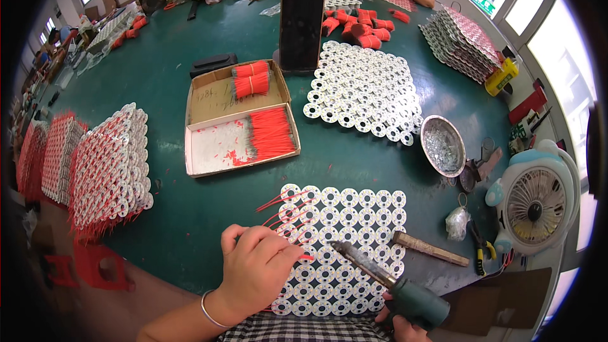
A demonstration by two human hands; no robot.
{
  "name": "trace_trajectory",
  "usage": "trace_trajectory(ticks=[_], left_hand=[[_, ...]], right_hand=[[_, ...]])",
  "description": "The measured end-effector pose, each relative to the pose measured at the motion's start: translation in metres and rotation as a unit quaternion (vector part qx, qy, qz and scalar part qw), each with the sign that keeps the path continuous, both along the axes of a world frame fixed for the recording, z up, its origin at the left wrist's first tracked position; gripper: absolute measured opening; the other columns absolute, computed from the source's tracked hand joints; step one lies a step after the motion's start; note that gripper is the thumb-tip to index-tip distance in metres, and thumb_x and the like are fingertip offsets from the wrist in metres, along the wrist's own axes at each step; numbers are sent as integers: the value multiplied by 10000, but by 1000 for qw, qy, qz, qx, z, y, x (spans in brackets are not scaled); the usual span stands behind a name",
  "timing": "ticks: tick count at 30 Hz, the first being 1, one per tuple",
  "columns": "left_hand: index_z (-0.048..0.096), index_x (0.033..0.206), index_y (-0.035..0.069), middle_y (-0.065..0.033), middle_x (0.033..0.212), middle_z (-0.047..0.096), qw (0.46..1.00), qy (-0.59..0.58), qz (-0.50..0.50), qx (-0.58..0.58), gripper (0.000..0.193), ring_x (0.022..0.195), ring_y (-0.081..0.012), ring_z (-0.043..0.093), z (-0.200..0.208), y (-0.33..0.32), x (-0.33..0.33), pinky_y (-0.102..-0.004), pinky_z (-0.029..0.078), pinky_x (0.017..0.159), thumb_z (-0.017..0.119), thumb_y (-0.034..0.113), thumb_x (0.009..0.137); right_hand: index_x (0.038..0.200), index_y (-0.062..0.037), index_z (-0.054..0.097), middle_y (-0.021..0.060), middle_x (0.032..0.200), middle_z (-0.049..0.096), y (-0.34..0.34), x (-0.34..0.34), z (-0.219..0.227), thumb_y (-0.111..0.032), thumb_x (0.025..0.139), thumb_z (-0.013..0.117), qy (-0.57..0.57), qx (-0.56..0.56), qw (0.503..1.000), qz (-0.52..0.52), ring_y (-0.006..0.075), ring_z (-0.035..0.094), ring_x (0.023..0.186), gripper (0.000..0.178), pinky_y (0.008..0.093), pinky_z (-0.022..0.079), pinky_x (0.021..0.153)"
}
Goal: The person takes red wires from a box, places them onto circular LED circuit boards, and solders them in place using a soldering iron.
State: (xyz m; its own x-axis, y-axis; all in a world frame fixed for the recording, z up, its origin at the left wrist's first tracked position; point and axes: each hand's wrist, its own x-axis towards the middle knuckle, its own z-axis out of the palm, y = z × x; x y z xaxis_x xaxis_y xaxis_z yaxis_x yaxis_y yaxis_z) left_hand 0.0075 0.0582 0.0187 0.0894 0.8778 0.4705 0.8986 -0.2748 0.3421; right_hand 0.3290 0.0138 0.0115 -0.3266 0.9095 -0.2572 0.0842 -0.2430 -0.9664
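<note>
Wires (271,202), thin and red, stick out past the upper left edge of a panel of round white boards (340,274) at the lower centre of the frame, where the work lies. Joining wires to these boards with heat looks to be the step in hand. The left hand (256,263), over the panel's left side, has thumb and fingertips closed in a pinch on a short red piece (306,257). The right hand (408,330), at the lower right, is curled round the handle of a soldering iron (418,302), though part of its grip is hidden; whether the iron's tip touches a board, I cannot tell. The next move probably calls for a steady wire end on a pad and a brief touch of the tip. At the upper centre, an open cardboard box (244,169) holds loose red wires (272,133) and small red scraps (229,154) in its near part, banded red bundles (251,84) in its far part. A round bowl (425,152), right of centre, contains silvery-grey bits (443,149).
</note>
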Motion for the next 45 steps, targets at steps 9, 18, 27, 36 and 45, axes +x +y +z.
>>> trace_trajectory(ticks=[9, 18, 27, 36, 45], left_hand=[[750, 928, 197, 71, 756, 523, 999, 43, -1, -7, 134, 839, -124, 568, -14, -15, 1, -464, 305, 968, 710, 173, 802], [749, 928, 189, 67, 746, 516, 1000, 27, -5, -2, 131, 828, -125, 567, -18, -14, 2, -453, 300, 976, 718, 174, 802], [753, 941, 170, 71, 744, 534, 1000, 14, -16, 6, 225, 796, -140, 566, -21, -14, 0, -488, 293, 935, 782, 125, 722], [748, 933, 177, 61, 759, 542, 1000, 23, -20, -2, 213, 808, -152, 574, -18, -13, -1, -482, 320, 923, 768, 132, 726], [742, 922, 166, 54, 776, 543, 999, 37, -12, 11, 178, 840, -157, 581, 5, -25, 12, -473, 318, 932, 752, 125, 749]], right_hand=[[1304, 60, 544, 204, 1204, 676, -18, 18, -52, -26, 862, 732, -144, 199, 960, 135, 298, 653, 1137, 489, 404, 492, 993], [1381, 92, 455, 211, 1233, 661, -20, 10, -47, 5, 851, 720, -296, 198, 918, 174, 284, 649, 1155, 599, 378, 489, 1006], [1390, 97, 442, 209, 1243, 656, -12, 2, -31, 7, 857, 709, -222, 214, 939, 153, 279, 651, 1148, 602, 376, 490, 1004], [1379, 54, 495, 211, 1232, 655, -26, 22, -63, -33, 871, 718, -276, 271, 907, 169, 308, 643, 1140, 561, 387, 484, 995], [1316, 34, 567, 206, 1247, 651, -25, 21, -56, -47, 876, 720, -62, 186, 979, 57, 306, 626, 1152, 473, 420, 477, 996]])
